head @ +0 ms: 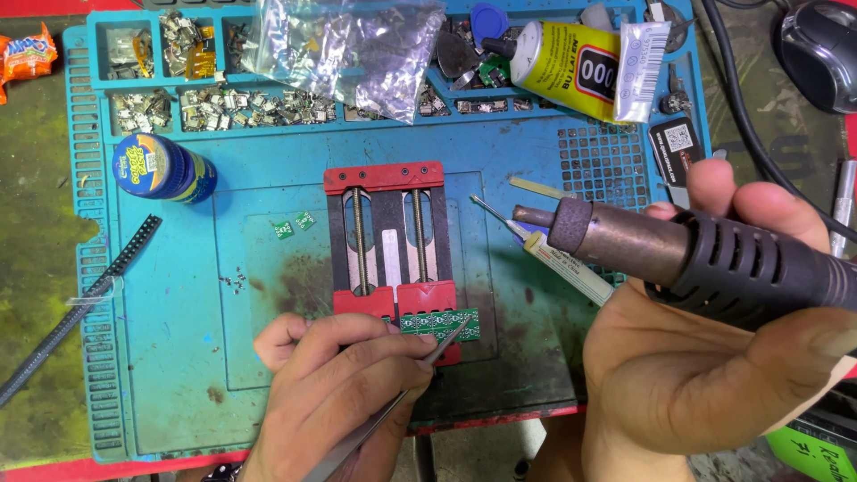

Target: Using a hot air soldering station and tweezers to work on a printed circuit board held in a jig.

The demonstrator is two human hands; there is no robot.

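A green circuit board strip point(439, 323) sits clamped at the near end of a red board holder point(386, 241) in the middle of a blue work mat point(178, 357), with the tips of metal tweezers point(446, 344) touching its near edge. The left hand point(344, 393) pinches the tweezers between thumb and fingers, low over the mat. The right hand point(705, 357) is wrapped around the black handle of a hot-air tool point(678, 254), whose nozzle points left and hangs well above and to the right of the board, not yet over it. The board appears to be seated and steadied, though any small parts on it are too fine to make out; heating looks like the work left to do. Two small green boards point(294, 225) lie loose left of the holder. A syringe point(544, 245) rests just beside the holder's right side, under the nozzle, narrowing the room there. A blue can point(165, 167) stands well apart at upper left, and bare mat to the left of the holder gives the tweezers free room.
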